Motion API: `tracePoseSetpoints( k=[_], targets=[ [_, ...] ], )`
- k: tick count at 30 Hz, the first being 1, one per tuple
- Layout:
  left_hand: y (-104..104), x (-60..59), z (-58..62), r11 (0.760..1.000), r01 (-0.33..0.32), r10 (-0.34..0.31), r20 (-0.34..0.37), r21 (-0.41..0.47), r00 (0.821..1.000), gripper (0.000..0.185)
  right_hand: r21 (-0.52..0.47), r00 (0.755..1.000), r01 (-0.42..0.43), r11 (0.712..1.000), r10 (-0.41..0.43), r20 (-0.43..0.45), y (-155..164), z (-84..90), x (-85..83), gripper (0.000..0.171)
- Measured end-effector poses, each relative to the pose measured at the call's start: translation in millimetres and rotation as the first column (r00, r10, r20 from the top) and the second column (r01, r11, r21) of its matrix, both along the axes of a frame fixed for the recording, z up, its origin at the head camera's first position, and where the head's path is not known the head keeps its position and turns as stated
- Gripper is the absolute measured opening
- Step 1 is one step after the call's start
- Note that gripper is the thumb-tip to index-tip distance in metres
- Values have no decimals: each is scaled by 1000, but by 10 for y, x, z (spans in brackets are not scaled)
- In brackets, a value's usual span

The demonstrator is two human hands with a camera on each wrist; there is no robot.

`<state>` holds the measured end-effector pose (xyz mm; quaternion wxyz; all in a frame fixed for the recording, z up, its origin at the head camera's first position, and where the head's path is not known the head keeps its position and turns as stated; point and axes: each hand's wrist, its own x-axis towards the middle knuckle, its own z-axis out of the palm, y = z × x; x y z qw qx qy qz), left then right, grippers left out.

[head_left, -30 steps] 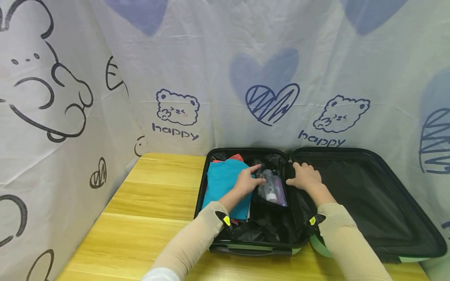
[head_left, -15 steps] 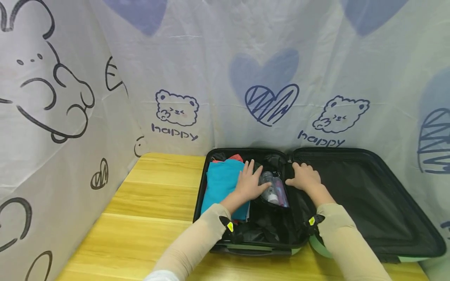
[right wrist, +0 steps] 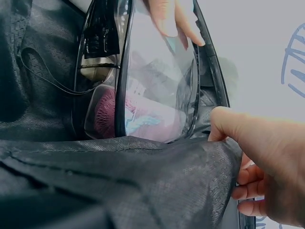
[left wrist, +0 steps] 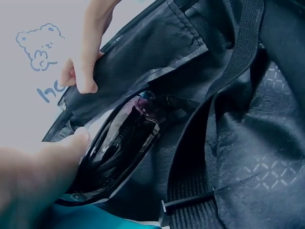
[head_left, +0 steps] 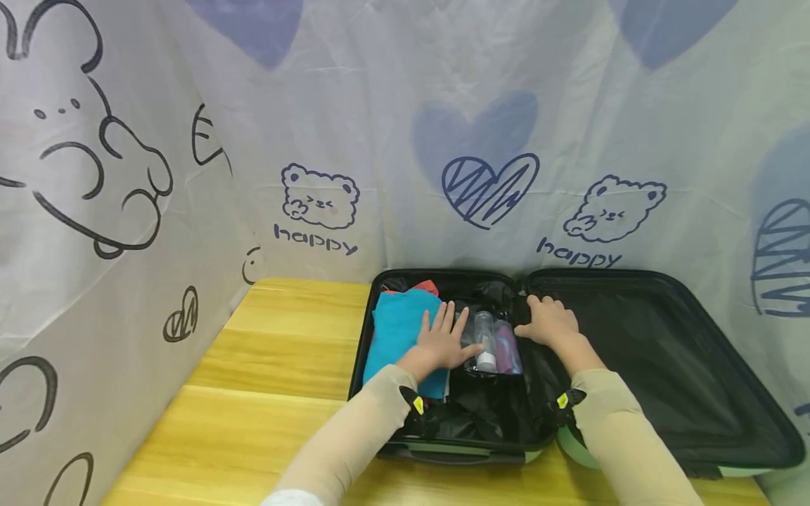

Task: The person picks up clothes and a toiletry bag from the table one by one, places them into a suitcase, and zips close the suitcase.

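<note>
An open suitcase lies on a wooden table. Its left half holds a folded teal cloth and a clear toiletry pouch with small bottles inside. My left hand lies flat with straight fingers on the teal cloth, its thumb against the pouch. My right hand grips the edge of the black lining flap at the hinge, thumb on top and fingers curled under. In the right wrist view the pouch stands just beyond the flap.
A red garment peeks out behind the teal cloth. The suitcase's right half shows only black lining. Black straps cross the left half's floor. Printed cloth walls close in the table at the back and left.
My left hand has gone from pointing at the pouch to lying flat, shifting slightly toward me. The pouch has slid a little toward me. The right hand has kept its grip.
</note>
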<state>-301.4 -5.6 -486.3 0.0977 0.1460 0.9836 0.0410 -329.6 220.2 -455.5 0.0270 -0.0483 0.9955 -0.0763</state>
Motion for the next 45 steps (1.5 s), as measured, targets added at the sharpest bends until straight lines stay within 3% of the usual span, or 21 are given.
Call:
tracePoseSetpoints(
  k=[12, 19, 24, 27, 28, 30, 31, 33, 34, 35, 38, 40, 42, 45],
  targets=[
    [-10, -8, -37, 998, 34, -31, 55, -58, 998, 79, -13, 1000, -5, 1000, 5, -10, 21, -6, -19, 81],
    [-54, -25, 11, 999, 52, -53, 62, 9, 997, 79, -12, 1000, -7, 1000, 7, -6, 24, -6, -41, 82],
    [-111, -127, -27, 991, 78, -86, 70, 106, 994, 79, -18, 1000, -3, 1000, 3, 7, 31, -18, -37, 82],
    [-195, -384, -282, 966, 131, -140, 24, 223, 990, 77, -26, 1000, -2, 1000, 2, 7, 38, -29, -34, 82],
    [-230, -522, -442, 951, 167, -167, -23, 262, 986, 76, -27, 1000, -2, 1000, 2, 6, 38, -29, -32, 82],
    [-289, -743, -637, 919, 198, -194, -45, 340, 980, 72, -29, 1000, -1, 1000, 1, 8, 33, -27, -26, 82],
    [-312, -851, -707, 897, 202, -205, -36, 393, 978, 69, -29, 1000, -2, 1000, 2, 10, 28, -22, -18, 82],
    [-374, -926, -717, 855, 237, -230, -71, 462, 971, 69, -27, 1000, -5, 1000, 5, 14, 20, -12, -6, 82],
    [-407, -876, -627, 833, 241, -234, -76, 499, 969, 68, -26, 1000, -5, 1000, 6, 17, 16, -6, -2, 82],
    [-430, -771, -446, 817, 210, -223, -42, 537, 974, 68, -25, 1000, -7, 1000, 7, 19, 12, -1, 3, 81],
    [-517, -429, 26, 742, 182, -198, -49, 645, 979, 66, -20, 1000, -16, 1000, 17, 20, 2, 11, 9, 81],
    [-544, -189, 390, 718, 115, -146, -13, 687, 989, 61, -17, 1000, -23, 1000, 24, 13, 3, 20, 9, 81],
    [-583, -72, 575, 690, 104, -115, -34, 716, 993, 58, -15, 1000, -26, 1000, 26, 4, 5, 25, 9, 81],
    [-642, 45, 752, 691, 100, -66, -75, 716, 995, 56, -12, 1000, -28, 1000, 28, -3, 9, 24, 9, 81]
  ],
)
